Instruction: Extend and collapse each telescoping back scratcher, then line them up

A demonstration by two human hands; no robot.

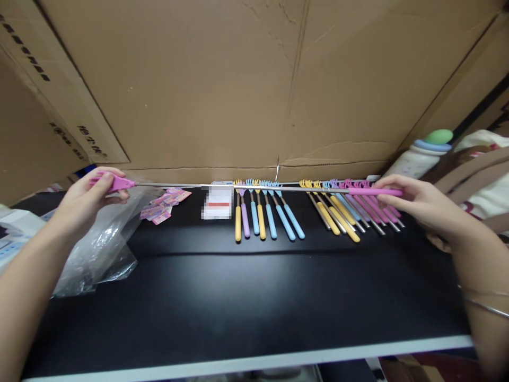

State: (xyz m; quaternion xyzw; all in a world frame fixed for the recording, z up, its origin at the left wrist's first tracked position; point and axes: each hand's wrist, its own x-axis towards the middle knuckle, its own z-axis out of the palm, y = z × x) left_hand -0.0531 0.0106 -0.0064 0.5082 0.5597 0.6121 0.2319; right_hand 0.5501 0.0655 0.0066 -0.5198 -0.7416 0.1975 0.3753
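Note:
A pink telescopic back scratcher (pixel 246 187) stretches across the view at full length, held level above the black table. My left hand (pixel 93 199) pinches its pink claw head, and my right hand (pixel 413 199) grips the pink handle at the other end. Beneath the rod, several back scratchers with yellow, purple and blue handles (pixel 260 223) lie side by side in the middle. Near my right hand lies another group of back scratchers (pixel 338 212) in yellow, blue, purple and pink, some with bare metal tubes showing.
Clear plastic bags (pixel 99 249) lie under my left forearm, beside pink printed cards (pixel 165 204). A blurred white card (pixel 218 201) stands at the back. Cardboard (pixel 199 79) walls the rear. A white bottle with a green top (pixel 421 154) stands right, by a bag (pixel 483 170).

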